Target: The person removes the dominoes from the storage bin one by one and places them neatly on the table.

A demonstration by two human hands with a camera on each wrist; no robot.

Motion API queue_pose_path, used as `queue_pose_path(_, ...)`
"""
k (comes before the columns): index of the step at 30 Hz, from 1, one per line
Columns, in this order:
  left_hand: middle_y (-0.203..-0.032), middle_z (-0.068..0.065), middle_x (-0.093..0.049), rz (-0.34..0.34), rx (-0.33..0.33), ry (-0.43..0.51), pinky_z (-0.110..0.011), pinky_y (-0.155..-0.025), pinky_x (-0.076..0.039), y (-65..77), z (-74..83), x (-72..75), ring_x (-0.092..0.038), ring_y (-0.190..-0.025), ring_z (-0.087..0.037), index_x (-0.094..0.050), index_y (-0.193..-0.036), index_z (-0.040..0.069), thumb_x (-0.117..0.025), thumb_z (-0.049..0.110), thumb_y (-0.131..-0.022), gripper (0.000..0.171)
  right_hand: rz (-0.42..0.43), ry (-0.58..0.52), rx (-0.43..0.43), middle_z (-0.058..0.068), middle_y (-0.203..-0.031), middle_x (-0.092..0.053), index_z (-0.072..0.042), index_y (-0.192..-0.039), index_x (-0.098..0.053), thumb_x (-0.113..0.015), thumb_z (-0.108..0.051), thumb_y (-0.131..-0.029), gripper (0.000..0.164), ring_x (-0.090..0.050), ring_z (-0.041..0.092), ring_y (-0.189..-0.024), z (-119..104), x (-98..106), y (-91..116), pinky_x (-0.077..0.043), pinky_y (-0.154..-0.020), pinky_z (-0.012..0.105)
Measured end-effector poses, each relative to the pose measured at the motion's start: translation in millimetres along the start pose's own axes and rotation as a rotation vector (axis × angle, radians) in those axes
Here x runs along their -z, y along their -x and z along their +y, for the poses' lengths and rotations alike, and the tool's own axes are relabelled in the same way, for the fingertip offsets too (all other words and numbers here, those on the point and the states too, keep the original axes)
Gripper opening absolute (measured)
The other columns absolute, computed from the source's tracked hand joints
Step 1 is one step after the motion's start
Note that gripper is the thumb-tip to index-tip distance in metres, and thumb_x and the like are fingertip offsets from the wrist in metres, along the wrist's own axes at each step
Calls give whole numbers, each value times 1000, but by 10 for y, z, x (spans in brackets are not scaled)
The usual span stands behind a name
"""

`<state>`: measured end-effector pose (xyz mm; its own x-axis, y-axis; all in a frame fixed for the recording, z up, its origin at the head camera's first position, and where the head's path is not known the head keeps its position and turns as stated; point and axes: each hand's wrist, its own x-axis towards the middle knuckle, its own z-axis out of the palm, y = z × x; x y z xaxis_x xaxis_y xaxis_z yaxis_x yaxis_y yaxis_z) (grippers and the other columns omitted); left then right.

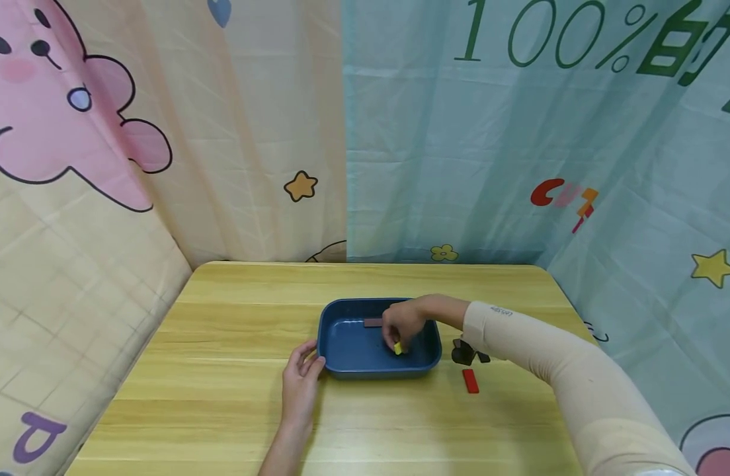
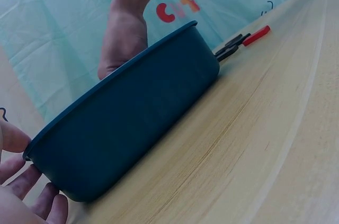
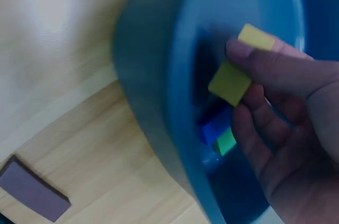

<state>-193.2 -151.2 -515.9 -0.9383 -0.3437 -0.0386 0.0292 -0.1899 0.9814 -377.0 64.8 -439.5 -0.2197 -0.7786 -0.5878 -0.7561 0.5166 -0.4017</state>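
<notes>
A deep blue tray (image 1: 379,371) sits on the table, its rounded rim facing up. My left hand (image 1: 301,383) grips its left end, thumb at the rim and fingers against the outer wall, as the left wrist view shows. Inside the tray, my right hand (image 1: 403,322) pinches a yellow block (image 3: 231,83) between thumb and fingers, the thumb lying across its middle. Below it in the tray lie a blue block (image 3: 215,125) and a green block (image 3: 225,142), partly hidden by the fingers. A brownish block (image 1: 373,322) lies toward the tray's back wall.
Right of the tray, a red block (image 1: 470,381) and several dark blocks (image 1: 463,352) lie on the wooden table (image 1: 234,357), some overlapped by the right sleeve (image 1: 520,337). Printed curtains (image 1: 401,132) hang behind the table and along both sides.
</notes>
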Motion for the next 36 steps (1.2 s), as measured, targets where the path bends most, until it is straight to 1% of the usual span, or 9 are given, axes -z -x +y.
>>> queue_pose_path(5,-146,-26,-51,0,3,9,-19,-92,-52,8,-8,-6,-53,-130,-41,-52,-139,-8,-58,-5,-100,39,-57,-143,20,-8,-76,-60,-11,-88,-77,-82,-1,-87,11,-52,5,-73,56,42,11,-45,-69,21)
queue_pose_path(9,-146,-27,-51,-3,-3,12,-19,-92,-52,6,-9,-9,-53,-130,-41,-52,-139,-8,-58,-5,-101,39,-55,-263,34,-7,-77,-60,-8,-90,-78,-81,0,-87,10,-53,7,-73,101,44,49,-46,-69,23)
queue_pose_path(16,-146,-26,-51,-10,-1,0,-19,-92,-52,7,10,-8,-53,-131,-41,-52,-140,-8,-58,-4,-101,39,-14,-494,63,-2,-79,-63,-7,-95,-79,-80,1,-88,10,-55,14,-74,175,34,129,-51,-75,43)
queue_pose_path(20,-147,-26,-50,-11,-5,-4,-20,-93,-52,1,10,-4,-53,-131,-41,-52,-140,-7,-58,-3,-101,39,17,-615,100,2,-82,-65,-4,-96,-77,-76,3,-90,9,-58,17,-77,196,30,152,-54,-81,47)
queue_pose_path(24,-146,-27,-50,-12,-9,-6,-20,-93,-52,-3,2,-2,-53,-131,-41,-52,-140,-7,-58,-3,-101,39,41,-698,128,3,-83,-65,-5,-94,-76,-74,2,-92,8,-59,18,-79,211,5,160,-54,-81,42)
queue_pose_path(27,-145,-27,-51,-9,-3,-8,-20,-93,-52,-3,-7,0,-54,-130,-41,-52,-139,-7,-58,-3,-101,39,59,-763,162,4,-85,-66,-1,-95,-75,-75,0,-92,3,-57,19,-80,222,-28,167,-52,-78,39)
queue_pose_path(29,-145,-26,-51,-8,2,-7,-19,-93,-52,-5,-11,2,-54,-130,-41,-53,-139,-7,-58,-3,-101,38,68,-801,183,5,-87,-67,1,-96,-74,-75,-2,-92,5,-57,21,-82,226,-49,174,-51,-77,37)
queue_pose_path(32,-146,-26,-51,-10,3,-5,-19,-93,-52,-4,-11,1,-53,-130,-41,-52,-139,-8,-58,-3,-101,39,86,-831,196,6,-89,-68,-3,-95,-75,-75,-2,-93,2,-57,21,-83,227,-74,192,-50,-77,36)
queue_pose_path(36,-146,-26,-51,-10,2,-7,-20,-93,-52,1,-1,-2,-53,-130,-41,-52,-140,-7,-58,-3,-101,39,121,-843,206,5,-89,-68,-10,-92,-76,-74,0,-93,10,-59,20,-82,234,-93,245,-51,-78,41)
